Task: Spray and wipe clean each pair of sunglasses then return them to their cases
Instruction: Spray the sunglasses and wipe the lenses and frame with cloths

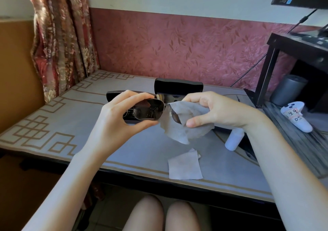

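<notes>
While we hold the sunglasses (149,111) up at the centre of the frame, clear of the table (53,124), their long axis runs left to right, bridging our two hands. Our left hand (122,113) pinches the rim of the lens nearer the frame's left, fingers above and thumb below, and that lens shows specks that look like spray droplets. Our right hand (213,110) grips a grey cloth (184,124) folded over the other lens, thumb in front. We judge this covered lens to be the one being wiped. The speckled lens lies leftward of the cloth, so the wiping hand would travel along the frame toward our left hand. By count we see one pair in hand, two cloths with the second cloth (184,167) flat on the table below centre, and one white spray bottle (234,138) at lower right under our right wrist. Behind the hands stands an open black case (178,87), apparently with another pair inside, and a second dark case (115,94) sits to its left, mostly hidden.
</notes>
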